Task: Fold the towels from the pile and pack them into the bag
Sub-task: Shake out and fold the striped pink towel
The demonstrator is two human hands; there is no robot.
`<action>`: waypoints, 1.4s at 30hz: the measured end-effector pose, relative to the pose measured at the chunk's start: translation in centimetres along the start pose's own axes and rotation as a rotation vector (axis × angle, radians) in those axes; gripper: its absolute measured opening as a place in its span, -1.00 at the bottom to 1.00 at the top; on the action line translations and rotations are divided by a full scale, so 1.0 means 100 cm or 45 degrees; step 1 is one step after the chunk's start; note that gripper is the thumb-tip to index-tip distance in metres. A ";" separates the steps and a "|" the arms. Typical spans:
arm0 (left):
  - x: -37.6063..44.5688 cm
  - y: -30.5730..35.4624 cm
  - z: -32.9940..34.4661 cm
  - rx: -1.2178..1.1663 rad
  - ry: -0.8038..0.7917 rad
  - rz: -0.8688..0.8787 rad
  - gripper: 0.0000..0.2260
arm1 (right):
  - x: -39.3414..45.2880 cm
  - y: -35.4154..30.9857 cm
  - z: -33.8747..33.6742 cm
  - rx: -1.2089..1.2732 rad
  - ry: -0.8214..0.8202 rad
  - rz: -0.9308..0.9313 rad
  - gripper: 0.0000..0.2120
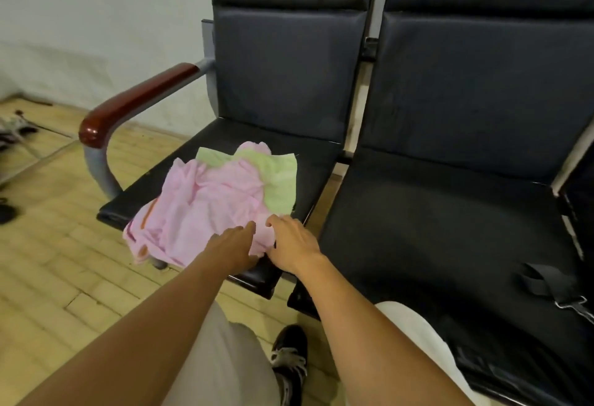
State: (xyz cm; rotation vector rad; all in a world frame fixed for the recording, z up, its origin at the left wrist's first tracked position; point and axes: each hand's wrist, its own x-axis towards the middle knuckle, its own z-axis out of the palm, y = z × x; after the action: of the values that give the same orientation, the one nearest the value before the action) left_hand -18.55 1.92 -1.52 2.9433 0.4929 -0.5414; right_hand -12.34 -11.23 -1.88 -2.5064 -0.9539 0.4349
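Light beige trouser legs (221,360) and a black lace-up shoe (289,364) occupy the bottom of the view, over a floor of pale yellow tiles (58,277). Two bare forearms extend forward from there to the near edge of a black padded seat (225,135), the left-hand unit of a row of dark upholstered chairs. Left hand (233,246) lies flat, fingers straight and together, resting on the near corner of a crumpled pink towel with an orange stripe (199,209); it grips nothing. Right hand (291,241) sits just beside it, fingers curled down into the same pink cloth at its near right corner, pinching a fold. Pink towel tops a loose pile on the seat, overhanging the front edge. Pale green towel (279,177) lies under it, showing at the back and right. Adjoining black seat (434,212) on the right carries a black strap with a metal buckle (553,290) near its front right. Glossy reddish-brown wooden armrest (135,103) on a grey metal frame stands to the left of the pile.
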 end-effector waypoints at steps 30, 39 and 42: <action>0.007 0.005 -0.021 -0.642 0.522 0.018 -0.84 | 0.009 -0.013 0.004 0.273 0.260 0.014 -0.95; -0.001 0.076 -0.051 -1.285 0.817 0.225 -0.76 | -0.007 0.010 -0.042 0.947 0.637 -0.117 -0.85; 0.001 0.104 -0.058 -1.356 0.821 0.274 -0.77 | -0.022 0.027 -0.063 0.971 0.659 -0.101 -0.76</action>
State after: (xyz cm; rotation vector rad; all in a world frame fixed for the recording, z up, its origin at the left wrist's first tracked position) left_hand -13.12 -6.86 4.36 1.9996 0.3360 0.5680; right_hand -9.78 -16.27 2.53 -1.7425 -0.5335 0.0763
